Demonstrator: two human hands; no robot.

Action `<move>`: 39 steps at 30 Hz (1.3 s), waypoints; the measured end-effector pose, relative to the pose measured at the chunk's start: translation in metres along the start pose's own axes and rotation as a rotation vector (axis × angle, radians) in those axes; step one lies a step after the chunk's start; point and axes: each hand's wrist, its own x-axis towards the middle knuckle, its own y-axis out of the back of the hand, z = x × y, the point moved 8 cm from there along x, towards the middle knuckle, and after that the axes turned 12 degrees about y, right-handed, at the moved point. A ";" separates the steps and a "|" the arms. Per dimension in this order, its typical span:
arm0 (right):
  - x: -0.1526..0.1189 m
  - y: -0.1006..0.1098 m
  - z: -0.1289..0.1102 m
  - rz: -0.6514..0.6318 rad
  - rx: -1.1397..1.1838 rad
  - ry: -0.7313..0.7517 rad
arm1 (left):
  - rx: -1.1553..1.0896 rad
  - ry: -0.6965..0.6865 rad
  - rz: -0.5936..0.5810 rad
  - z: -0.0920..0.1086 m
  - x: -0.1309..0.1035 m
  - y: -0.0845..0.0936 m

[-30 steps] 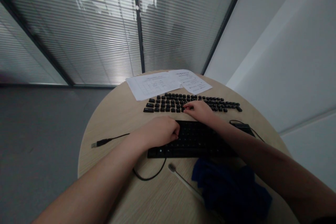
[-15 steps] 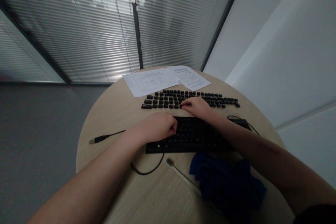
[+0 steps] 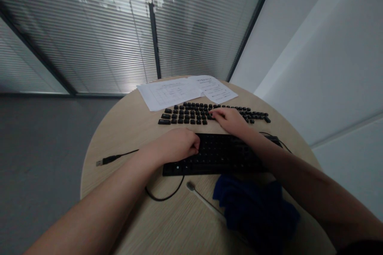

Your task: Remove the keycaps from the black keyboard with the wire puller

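A black keyboard base [image 3: 221, 163] lies across the round wooden table. Over its left part rests my left hand [image 3: 184, 144], fingers curled closed; whatever they may hold is hidden. Beyond the base, loose black keycaps [image 3: 187, 116] are laid out in rows. My right hand [image 3: 229, 119] reaches among these keycaps with thumb and fingertips close together at the middle of the rows. Whether a keycap is pinched there is too small to tell.
Two printed sheets [image 3: 170, 92] lie at the table's far edge. A USB plug [image 3: 107, 160] with its cable is at left. Nearer me are a toothbrush [image 3: 203, 200] and a crumpled blue cloth [image 3: 254, 211]. A small black object [image 3: 273, 140] sits at right.
My right hand has shifted slightly right and away from me over the keycap rows. My left hand stays on the keyboard base. The whole view has moved a little.
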 end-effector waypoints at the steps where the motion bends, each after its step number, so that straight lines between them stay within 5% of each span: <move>1: -0.006 0.010 0.000 0.045 0.050 -0.031 | -0.001 0.002 -0.003 0.000 0.000 0.000; 5: -0.045 0.050 -0.001 0.271 0.337 -0.129 | 0.011 -0.015 0.007 0.000 0.000 0.000; 8: -0.080 0.060 0.004 0.351 0.523 -0.251 | 0.019 -0.031 0.037 0.001 0.001 0.001; 12: -0.108 0.034 0.002 0.180 0.844 -0.388 | 0.007 -0.043 0.057 0.004 0.003 0.000; 19: -0.108 0.021 -0.027 -0.220 0.845 -0.284 | -0.070 -0.074 0.073 0.002 0.008 -0.002; 26: -0.106 0.011 -0.030 -0.138 0.704 -0.168 | -0.083 -0.053 0.072 0.001 0.009 -0.003; 39: -0.107 -0.003 -0.029 -0.194 0.611 -0.197 | -0.109 -0.058 -0.022 -0.001 0.008 -0.006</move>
